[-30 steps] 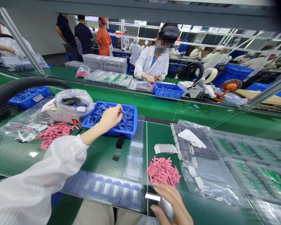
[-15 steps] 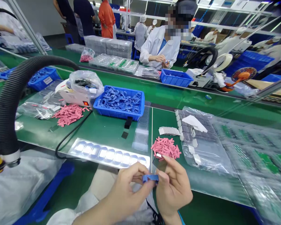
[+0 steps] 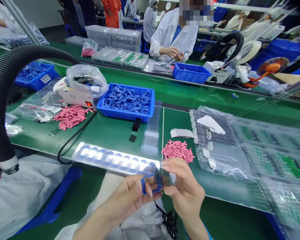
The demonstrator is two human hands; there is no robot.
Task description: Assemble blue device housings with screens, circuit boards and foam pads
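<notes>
My left hand [image 3: 130,196] pinches a small blue plastic frame [image 3: 143,185], turned so that its opening faces me. Close by on the right, my right hand [image 3: 186,188] holds a small clear film piece [image 3: 166,177] between thumb and fingers, at the frame's right side. Whether the film touches the frame I cannot tell. Both hands are over my lap, just in front of the bench edge. Beyond them lies a silver strip with a row of rounded cutouts [image 3: 90,154], and a heap of pink strips [image 3: 177,150] is past my right hand.
A blue bin [image 3: 126,115] of blue frames stands at the back beside a white machine [image 3: 76,98]. A black hose [image 3: 0,100] arches at left. Plastic-wrapped grey parts [image 3: 205,123] and clear trays [image 3: 277,156] cover the right. A co-worker [image 3: 175,36] sits opposite.
The blue frame has been turned from edge-on to face me. My right hand has shifted slightly, with the clear film now beside the frame. The camera view has tilted down a little.
</notes>
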